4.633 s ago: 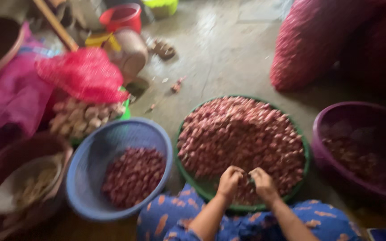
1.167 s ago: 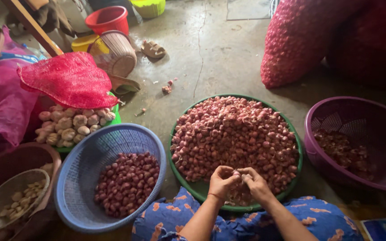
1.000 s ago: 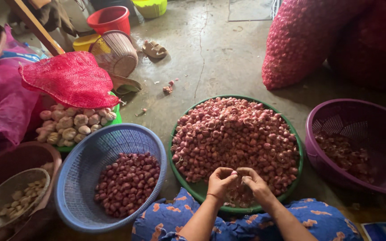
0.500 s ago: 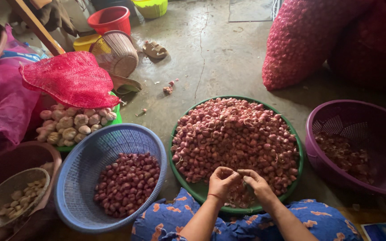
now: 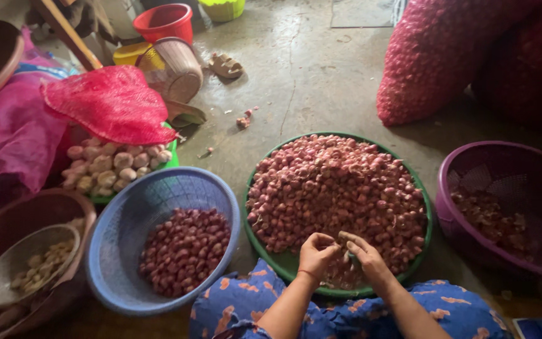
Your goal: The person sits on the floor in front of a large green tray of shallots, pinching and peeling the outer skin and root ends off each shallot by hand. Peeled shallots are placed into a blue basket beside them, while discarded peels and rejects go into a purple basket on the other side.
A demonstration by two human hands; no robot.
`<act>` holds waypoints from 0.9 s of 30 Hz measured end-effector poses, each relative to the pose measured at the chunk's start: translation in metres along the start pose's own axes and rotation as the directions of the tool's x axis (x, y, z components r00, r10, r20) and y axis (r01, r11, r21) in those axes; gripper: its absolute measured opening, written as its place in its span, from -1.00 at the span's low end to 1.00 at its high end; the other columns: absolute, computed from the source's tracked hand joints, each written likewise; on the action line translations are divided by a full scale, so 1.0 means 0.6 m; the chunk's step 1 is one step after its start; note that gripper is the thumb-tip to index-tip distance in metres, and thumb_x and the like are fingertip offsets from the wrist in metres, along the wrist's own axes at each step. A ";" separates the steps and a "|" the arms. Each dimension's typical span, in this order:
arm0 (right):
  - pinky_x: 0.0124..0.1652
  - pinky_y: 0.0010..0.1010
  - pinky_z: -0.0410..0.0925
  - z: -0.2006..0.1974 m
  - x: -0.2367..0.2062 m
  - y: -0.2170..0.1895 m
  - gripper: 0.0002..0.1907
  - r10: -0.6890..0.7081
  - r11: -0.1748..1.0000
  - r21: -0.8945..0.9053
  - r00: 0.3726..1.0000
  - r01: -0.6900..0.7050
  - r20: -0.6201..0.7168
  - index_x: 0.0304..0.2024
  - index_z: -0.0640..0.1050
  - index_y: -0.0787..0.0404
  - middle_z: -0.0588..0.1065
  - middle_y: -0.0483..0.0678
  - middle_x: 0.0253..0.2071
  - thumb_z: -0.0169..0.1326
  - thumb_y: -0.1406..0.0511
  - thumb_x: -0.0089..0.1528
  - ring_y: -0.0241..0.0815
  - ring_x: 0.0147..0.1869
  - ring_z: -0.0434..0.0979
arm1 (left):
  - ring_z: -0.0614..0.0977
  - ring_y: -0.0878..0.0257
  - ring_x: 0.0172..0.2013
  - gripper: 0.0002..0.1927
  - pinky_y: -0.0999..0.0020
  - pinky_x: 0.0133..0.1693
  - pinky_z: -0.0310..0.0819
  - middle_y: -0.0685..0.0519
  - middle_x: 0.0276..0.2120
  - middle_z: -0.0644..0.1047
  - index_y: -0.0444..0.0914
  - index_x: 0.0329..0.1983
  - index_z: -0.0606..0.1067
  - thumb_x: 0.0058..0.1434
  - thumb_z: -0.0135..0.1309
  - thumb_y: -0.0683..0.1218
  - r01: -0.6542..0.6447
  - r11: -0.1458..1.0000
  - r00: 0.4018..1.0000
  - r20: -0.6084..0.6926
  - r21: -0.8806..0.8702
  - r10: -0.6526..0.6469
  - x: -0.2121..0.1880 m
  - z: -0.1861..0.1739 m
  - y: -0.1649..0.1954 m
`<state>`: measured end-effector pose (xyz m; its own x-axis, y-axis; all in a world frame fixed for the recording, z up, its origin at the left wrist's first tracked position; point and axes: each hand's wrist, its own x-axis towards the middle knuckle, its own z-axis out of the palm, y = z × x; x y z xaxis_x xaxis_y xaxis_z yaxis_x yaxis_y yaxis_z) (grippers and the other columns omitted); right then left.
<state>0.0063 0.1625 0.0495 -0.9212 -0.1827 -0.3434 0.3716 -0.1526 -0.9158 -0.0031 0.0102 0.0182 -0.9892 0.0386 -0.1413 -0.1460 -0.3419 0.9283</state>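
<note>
The concrete floor [image 5: 321, 69] was stained and cracked. You held both hands at six o'clock on the green tray [image 5: 425, 248] of shallots [image 5: 337, 188], left hand [image 5: 316, 254] and right hand [image 5: 364, 256] curled, fingertips pinched together around one small bulb, mostly hidden. The blue basket [image 5: 117, 251] sat at nine o'clock.

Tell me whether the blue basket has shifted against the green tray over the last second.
No. The blue basket sits left of the green tray, their rims close together as before; only the head camera's framing drifts slightly.
</note>
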 end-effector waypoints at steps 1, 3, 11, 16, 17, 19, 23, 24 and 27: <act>-0.35 -0.48 0.39 0.003 -0.001 0.000 -0.67 -0.130 0.988 -0.087 0.991 0.131 0.015 0.10 0.59 0.18 0.56 -0.07 -0.32 0.05 0.26 0.31 -0.34 -0.34 0.50 | 0.64 0.37 -0.31 -0.81 0.46 -0.23 0.58 0.08 -0.32 0.64 -0.27 -0.23 0.56 0.10 0.28 -0.18 -0.025 0.999 0.999 0.020 0.041 0.025 0.002 -0.001 -0.005; -0.25 -0.53 0.45 0.012 -0.004 0.003 -0.73 -0.351 0.900 -0.241 0.932 0.364 0.094 -0.02 0.62 0.33 0.61 -0.09 -0.23 0.18 0.32 0.26 -0.39 -0.23 0.57 | 0.62 0.38 -0.32 -0.84 0.46 -0.24 0.57 0.07 -0.33 0.63 -0.27 -0.24 0.58 0.13 0.24 -0.13 -0.079 0.986 0.997 0.013 0.144 0.078 -0.001 -0.001 -0.013; -0.45 -0.49 0.24 0.016 -0.013 0.006 -0.65 -0.118 0.968 -0.235 0.987 0.091 -0.106 0.09 0.60 0.22 0.47 -0.12 -0.46 0.15 0.30 0.25 -0.34 -0.45 0.37 | 0.58 0.10 -0.36 -0.96 0.16 -0.25 0.48 -0.02 -0.46 0.53 -0.20 -0.52 0.55 0.01 0.13 -0.16 -0.464 0.500 0.677 -0.071 0.731 0.732 -0.027 -0.083 0.156; -0.42 -0.54 0.28 0.022 -0.013 0.001 -0.65 -0.123 0.981 -0.161 0.991 0.113 -0.054 0.12 0.55 0.24 0.49 -0.13 -0.45 0.08 0.28 0.30 -0.37 -0.42 0.41 | 0.49 -0.07 -0.09 -0.67 -0.03 -0.07 0.41 -0.11 -0.19 0.51 -0.25 -0.22 0.54 -0.08 0.28 -0.09 -0.157 0.060 0.469 0.021 0.986 0.883 -0.064 -0.150 0.290; -0.42 -0.54 0.32 0.025 -0.011 0.001 -0.64 -0.106 0.985 -0.143 0.993 0.098 -0.048 0.13 0.53 0.22 0.50 -0.14 -0.45 0.06 0.27 0.30 -0.37 -0.41 0.44 | 0.48 -0.05 -0.08 -0.67 -0.03 -0.05 0.42 -0.09 -0.17 0.52 -0.24 -0.21 0.54 -0.06 0.28 -0.09 -0.203 0.090 0.510 0.027 0.975 0.860 -0.053 -0.141 0.283; -0.42 -0.53 0.35 0.028 -0.008 0.006 -0.63 -0.077 0.988 -0.137 0.996 0.069 -0.053 0.14 0.52 0.21 0.50 -0.14 -0.45 0.05 0.28 0.29 -0.35 -0.42 0.47 | 0.49 -0.05 -0.08 -0.75 -0.01 -0.08 0.44 -0.06 -0.20 0.53 -0.19 -0.28 0.55 -0.02 0.26 -0.06 -0.161 0.056 0.682 0.070 0.985 0.728 -0.018 -0.120 0.241; -0.45 -0.46 0.38 0.018 0.003 0.015 -0.62 -0.121 0.959 -0.265 0.991 0.102 -0.056 0.12 0.54 0.26 0.53 -0.08 -0.44 0.09 0.30 0.26 -0.28 -0.46 0.48 | 0.59 -0.02 -0.11 -0.85 0.04 -0.16 0.55 -0.01 -0.23 0.56 -0.14 -0.25 0.60 0.12 0.10 -0.08 0.010 -0.228 0.799 0.129 0.974 0.587 0.064 -0.103 0.134; -0.46 -0.44 0.39 0.014 0.009 0.014 -0.62 -0.169 0.940 -0.310 0.984 0.146 -0.049 0.11 0.55 0.27 0.55 -0.05 -0.44 0.11 0.30 0.25 -0.25 -0.47 0.49 | 0.61 -0.03 -0.11 -0.85 0.04 -0.16 0.56 -0.03 -0.21 0.57 -0.14 -0.25 0.61 0.15 0.08 -0.09 0.069 -0.194 0.864 0.039 0.979 0.501 0.068 -0.111 0.116; -0.50 -0.38 0.43 0.009 0.017 0.010 -0.61 -0.152 0.958 -0.253 0.986 0.132 -0.062 0.10 0.57 0.24 0.55 -0.02 -0.44 0.13 0.30 0.22 -0.25 -0.50 0.51 | 0.65 -0.06 -0.11 -0.81 0.03 -0.17 0.61 -0.07 -0.16 0.59 -0.14 -0.24 0.65 0.23 0.02 -0.12 0.219 -0.136 0.946 -0.176 0.966 0.272 0.075 -0.120 0.103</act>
<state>0.0000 0.1546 0.0417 -0.9724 -0.0963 -0.2123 0.2056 0.0752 -0.9757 -0.0556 -0.0766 0.0444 -0.9732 -0.2223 0.0583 -0.2092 0.9620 0.1753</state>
